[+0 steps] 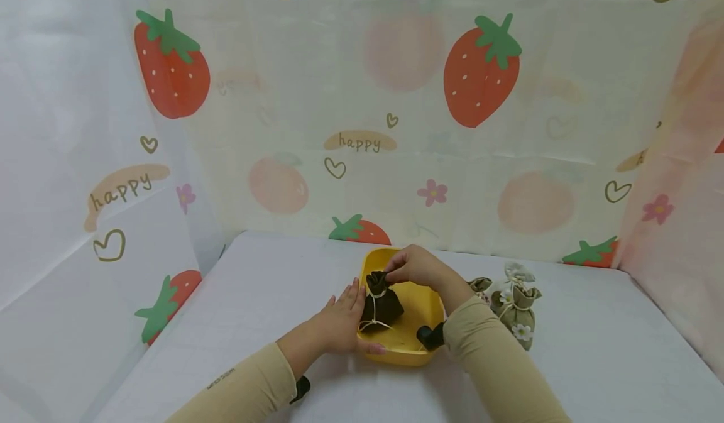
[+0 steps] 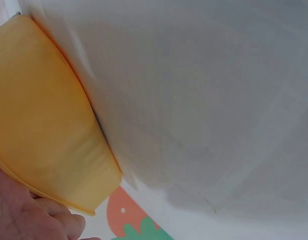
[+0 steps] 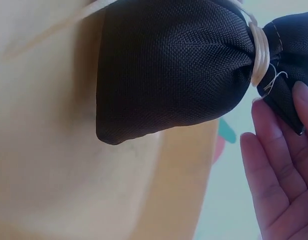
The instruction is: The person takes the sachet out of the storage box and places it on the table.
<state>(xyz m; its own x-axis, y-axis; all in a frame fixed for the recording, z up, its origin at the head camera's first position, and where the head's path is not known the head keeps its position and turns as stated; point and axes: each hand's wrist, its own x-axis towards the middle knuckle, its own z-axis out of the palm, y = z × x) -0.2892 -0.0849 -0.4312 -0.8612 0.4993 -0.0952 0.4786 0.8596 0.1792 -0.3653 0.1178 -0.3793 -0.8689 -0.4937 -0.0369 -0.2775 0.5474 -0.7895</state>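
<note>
A small black drawstring pouch point(image 1: 383, 310) tied with pale cord is at the left side of a yellow plastic basin point(image 1: 398, 357). My right hand point(image 1: 420, 267) pinches the gathered top of the pouch between thumb and fingers. In the right wrist view the pouch point(image 3: 173, 70) fills the upper middle, its neck wound with cord, and the fingertips point(image 3: 263, 117) touch the cloth above the tie. My left hand point(image 1: 341, 322) lies with extended fingers against the basin's left side, thumb by the near rim. The basin's outer wall point(image 2: 49, 115) shows beside that hand in the left wrist view.
Right of the basin stand several small tied pouches, among them an olive one with a white flower point(image 1: 521, 322) and a pale one point(image 1: 517, 273). My right forearm partly covers them. A white-covered table point(image 1: 271, 285) meets strawberry-printed curtains point(image 1: 351, 184) behind and at both sides.
</note>
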